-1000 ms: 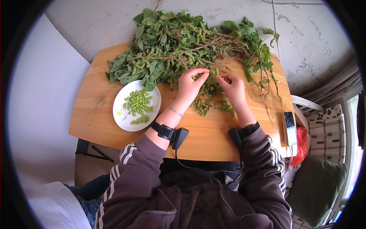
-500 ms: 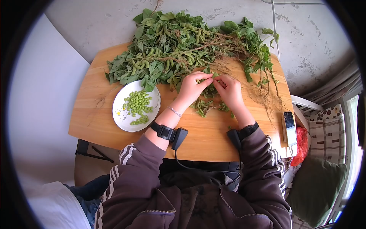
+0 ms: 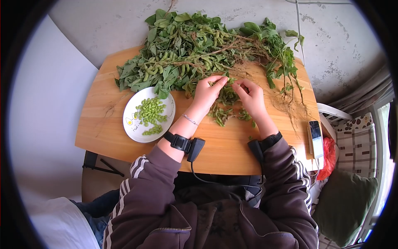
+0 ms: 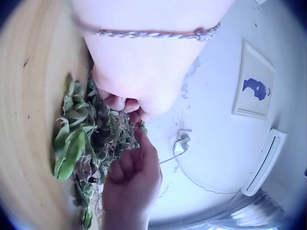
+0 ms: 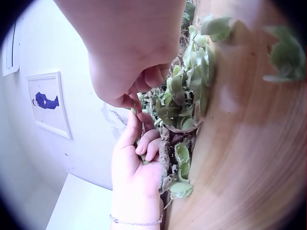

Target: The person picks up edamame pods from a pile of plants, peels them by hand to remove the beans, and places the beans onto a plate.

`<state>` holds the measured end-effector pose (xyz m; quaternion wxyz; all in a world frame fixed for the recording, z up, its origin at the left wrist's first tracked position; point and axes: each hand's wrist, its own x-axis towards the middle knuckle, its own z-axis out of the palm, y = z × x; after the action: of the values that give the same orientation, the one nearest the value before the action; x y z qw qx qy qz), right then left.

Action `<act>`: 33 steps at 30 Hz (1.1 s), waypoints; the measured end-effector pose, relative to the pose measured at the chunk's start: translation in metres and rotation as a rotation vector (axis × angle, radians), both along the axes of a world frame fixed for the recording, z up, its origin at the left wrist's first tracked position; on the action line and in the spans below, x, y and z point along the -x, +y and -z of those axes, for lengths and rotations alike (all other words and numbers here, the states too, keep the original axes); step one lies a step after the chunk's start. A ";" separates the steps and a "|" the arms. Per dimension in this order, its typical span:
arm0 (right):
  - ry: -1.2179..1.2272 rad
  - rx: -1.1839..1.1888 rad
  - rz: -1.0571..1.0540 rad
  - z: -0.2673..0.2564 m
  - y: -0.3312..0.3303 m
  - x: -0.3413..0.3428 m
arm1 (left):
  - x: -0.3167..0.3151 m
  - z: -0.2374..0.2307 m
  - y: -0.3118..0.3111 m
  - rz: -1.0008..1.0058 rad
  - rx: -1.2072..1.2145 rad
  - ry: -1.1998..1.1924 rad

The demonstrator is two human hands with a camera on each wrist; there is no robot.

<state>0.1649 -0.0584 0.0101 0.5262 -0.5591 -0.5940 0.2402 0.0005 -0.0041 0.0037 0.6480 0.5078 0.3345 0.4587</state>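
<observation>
My left hand [image 3: 207, 93] pinches a small green pod [image 5: 133, 111] between thumb and fingertips, and another green piece [image 5: 145, 159] lies under its curled fingers. Meeting it from the right, my right hand [image 3: 253, 99] has thumb and forefinger at the same small pod, its other fingers curled in; the exact contact is partly hidden. Below both hands lie opened pods and scraps [image 3: 222, 115] on the wooden table. A white plate [image 3: 129, 101] holding shelled green beans [image 3: 150, 111] stands left of my left hand.
A large heap of leafy bean plants [image 3: 178, 54] with pods and roots covers the table's back. A phone [image 3: 315, 135] with a cable lies at the right edge, near a red bag [image 3: 327, 157] and a green cushion [image 3: 346, 203]. Another person's white clothing [image 3: 62, 220] shows lower left.
About half a second ago my fingertips were closer together; now they stand slightly apart, my left hand a little further left. The plate and the plant heap look the same.
</observation>
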 end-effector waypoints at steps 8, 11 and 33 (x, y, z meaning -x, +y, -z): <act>0.442 0.097 -0.009 0.011 0.008 -0.013 | 0.003 0.014 0.010 0.113 0.086 -0.147; 0.552 0.141 -0.032 0.014 0.012 -0.022 | 0.006 0.001 0.007 0.077 0.094 -0.155; -0.163 -0.049 0.155 0.009 0.007 -0.002 | 0.002 0.004 0.003 0.003 0.017 0.008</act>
<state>0.1671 -0.0517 0.0013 0.5066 -0.6079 -0.5957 0.1378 -0.0013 -0.0014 -0.0007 0.6515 0.5045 0.3402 0.4530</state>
